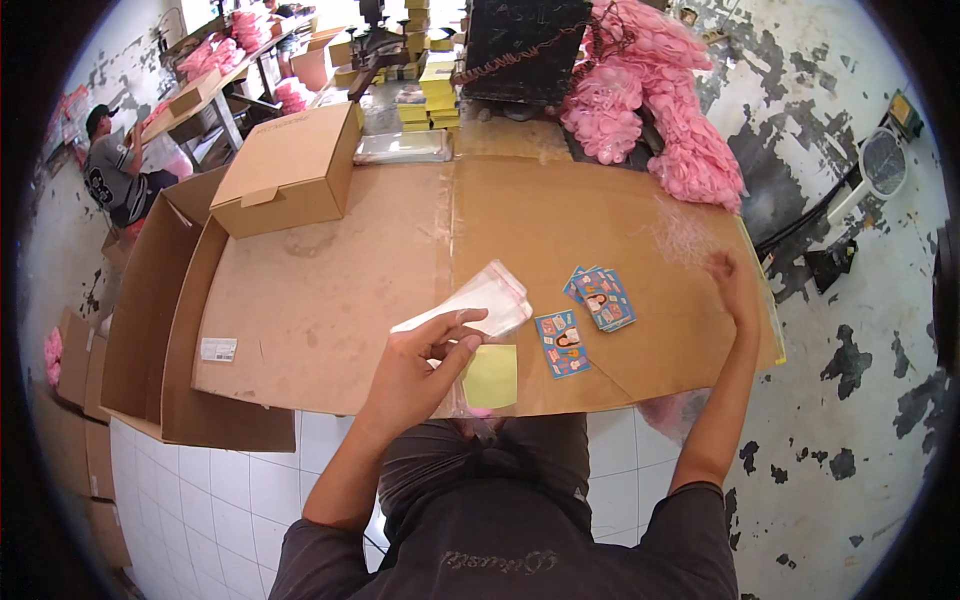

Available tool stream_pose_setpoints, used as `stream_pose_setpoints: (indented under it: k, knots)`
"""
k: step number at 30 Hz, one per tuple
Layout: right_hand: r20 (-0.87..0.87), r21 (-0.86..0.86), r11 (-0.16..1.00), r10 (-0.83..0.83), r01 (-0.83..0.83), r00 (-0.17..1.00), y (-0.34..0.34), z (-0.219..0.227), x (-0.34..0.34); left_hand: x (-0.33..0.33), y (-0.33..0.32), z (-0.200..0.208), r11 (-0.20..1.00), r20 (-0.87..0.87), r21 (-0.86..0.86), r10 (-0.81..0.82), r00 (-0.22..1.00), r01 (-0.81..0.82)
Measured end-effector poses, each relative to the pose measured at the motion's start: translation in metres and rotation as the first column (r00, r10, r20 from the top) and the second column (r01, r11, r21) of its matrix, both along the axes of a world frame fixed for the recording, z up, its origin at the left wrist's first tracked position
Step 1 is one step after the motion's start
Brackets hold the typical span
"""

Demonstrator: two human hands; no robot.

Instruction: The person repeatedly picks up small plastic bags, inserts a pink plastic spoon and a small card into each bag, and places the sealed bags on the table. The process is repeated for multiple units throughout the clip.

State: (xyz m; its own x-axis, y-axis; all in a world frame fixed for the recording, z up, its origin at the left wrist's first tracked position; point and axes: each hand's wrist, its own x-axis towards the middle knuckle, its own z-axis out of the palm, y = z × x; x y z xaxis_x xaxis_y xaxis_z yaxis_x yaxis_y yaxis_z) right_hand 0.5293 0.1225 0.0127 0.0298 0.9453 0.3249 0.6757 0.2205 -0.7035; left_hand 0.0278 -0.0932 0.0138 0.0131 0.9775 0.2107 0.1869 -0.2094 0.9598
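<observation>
My left hand (pixel 420 365) is at the table's near edge, fingers curled and thumb at the top corner of a clear plastic bag. A yellow card (pixel 491 378) shows in this bag, with something pink (pixel 481 411) at its lower end. Just beyond lies a stack of clear plastic sleeves (pixel 490 298), partly under my fingers. To the right are a blue printed card (pixel 563 344) and a small pile of similar cards (pixel 606 300). My right hand (pixel 735 290) is raised at the right, fingers curled, beside a heap of thin pale strips (pixel 683 236); what it pinches is too small to make out.
A closed cardboard box (pixel 285 170) stands at the far left, beside a large open carton (pixel 180 330). Bagged pink items (pixel 690 150) are heaped at the far right. Yellow stacks (pixel 438 88) stand behind the table. Another person (pixel 120 165) sits at the far left.
</observation>
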Motion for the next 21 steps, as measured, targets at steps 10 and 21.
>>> stream_pose_setpoints:
  k: [10,21]
  knots:
    - [0.161,0.418,0.905,-0.162,0.081,0.974,-0.080,-0.003,-0.105,0.016,0.003,0.003,0.998,0.109,-0.067,-0.013,0.994,0.020]
    - [-0.624,-0.023,0.697,0.550,-0.716,0.555,-0.156,-0.023,-0.264,0.021,0.007,-0.009,1.000,0.322,-0.021,-0.016,0.947,0.023]
